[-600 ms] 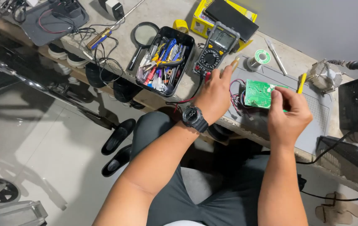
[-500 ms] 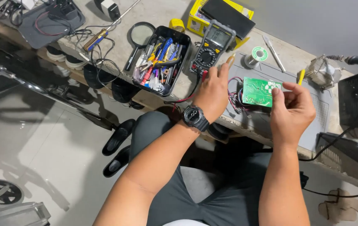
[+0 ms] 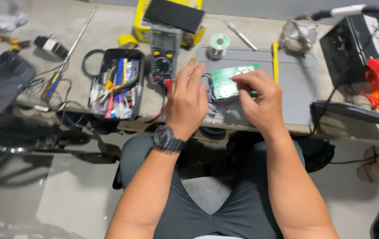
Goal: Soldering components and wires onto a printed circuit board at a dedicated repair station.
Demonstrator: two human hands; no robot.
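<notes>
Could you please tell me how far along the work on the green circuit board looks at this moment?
Set out already: the multimeter, solder spool and tool tray are on the bench. In hand: the right hand pinches the green circuit board over the grey mat, the left hand beside its wires. Left: no tool or probe touches the board yet.
</notes>
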